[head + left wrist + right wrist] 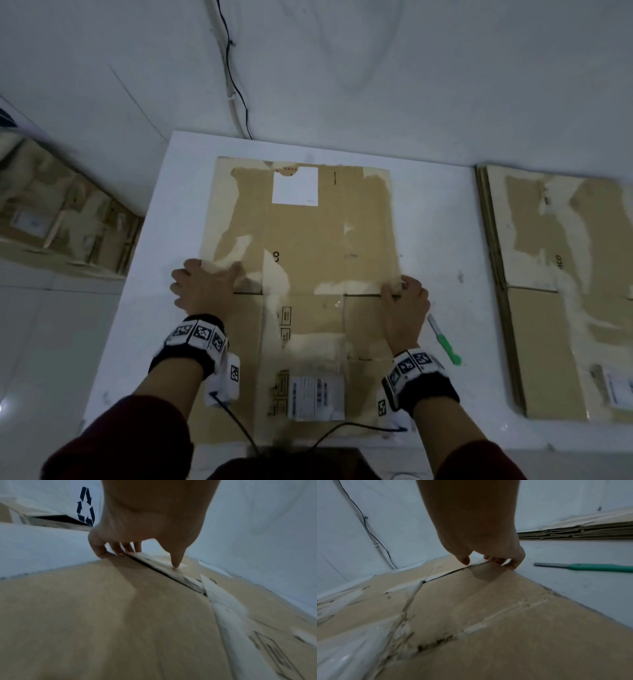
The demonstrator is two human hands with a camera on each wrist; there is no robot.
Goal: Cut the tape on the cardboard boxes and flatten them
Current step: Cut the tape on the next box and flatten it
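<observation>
While both forearms reach forward over the box (301,240), left hand (202,287) pinching its left edge, right hand (404,305) pinching its right edge, thumbs on top, cutter (443,339) beside.

A flattened cardboard box (301,260) is laid flat on the table (442,212), and it is held at both sides. The left hand (202,291) is placed at its left edge and the right hand (406,305) at its right edge, so the box is found between the two hands. A seam across the box runs from one hand to the other. A knife (443,339) is laid on the table just to the right of the right hand, apart from the box. Further right of that hand, well apart, a stack of flattened boxes (555,291) is seen. Far to the left of the left hand, beyond the table edge, other boxes (65,219) are lying lower down. Behind both hands a wall (342,68) is standing, with a cable (233,72) on it.
</observation>
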